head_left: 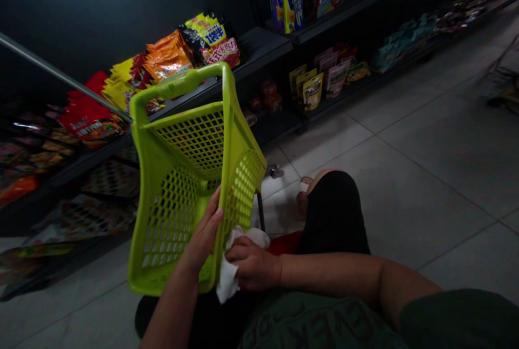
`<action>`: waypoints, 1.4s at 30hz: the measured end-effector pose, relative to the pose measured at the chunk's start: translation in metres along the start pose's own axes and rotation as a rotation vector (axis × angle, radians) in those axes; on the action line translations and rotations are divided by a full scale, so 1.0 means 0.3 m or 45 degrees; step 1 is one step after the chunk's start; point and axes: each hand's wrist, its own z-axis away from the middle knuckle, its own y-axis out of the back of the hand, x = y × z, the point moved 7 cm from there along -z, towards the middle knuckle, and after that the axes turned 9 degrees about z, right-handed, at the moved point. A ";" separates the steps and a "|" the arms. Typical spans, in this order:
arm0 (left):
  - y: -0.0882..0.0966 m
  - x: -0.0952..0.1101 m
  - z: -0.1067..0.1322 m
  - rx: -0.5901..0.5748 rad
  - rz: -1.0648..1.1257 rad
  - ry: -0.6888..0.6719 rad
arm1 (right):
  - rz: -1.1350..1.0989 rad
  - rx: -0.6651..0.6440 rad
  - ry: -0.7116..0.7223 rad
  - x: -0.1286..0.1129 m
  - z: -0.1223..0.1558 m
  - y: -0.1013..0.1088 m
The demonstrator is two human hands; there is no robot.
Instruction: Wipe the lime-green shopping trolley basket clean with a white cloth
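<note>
A yellow-green plastic shopping basket (135,219) with lattice walls is tilted in front of me, its open side facing me. My left hand (206,230) holds the rim of its right-hand wall, the fingers lying along the inside. Just outside that wall, my right hand (255,263) is closed around a crumpled white cloth (229,278). The cloth touches the lower outside of the wall. A small wheel (274,170) sticks out beyond the basket's far right corner. Nothing can be seen inside the basket.
Dark shelves (267,48) run along the far side with bagged snacks, including orange packets (168,57) and red packets (91,116). Small yellow pouches (312,92) stand on the lower shelf. A grey rod (65,76) slants down to the basket. Pale floor tiles (425,176) spread to the right.
</note>
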 end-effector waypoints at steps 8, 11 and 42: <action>-0.003 0.007 0.023 0.020 0.020 0.053 | -0.022 0.140 -0.470 0.391 -0.107 0.171; -0.005 0.014 0.023 -0.007 0.001 0.031 | 0.080 0.384 -0.878 0.511 -0.113 0.211; -0.028 0.030 0.010 0.024 0.015 -0.030 | -0.089 -0.376 0.224 -0.058 0.148 -0.076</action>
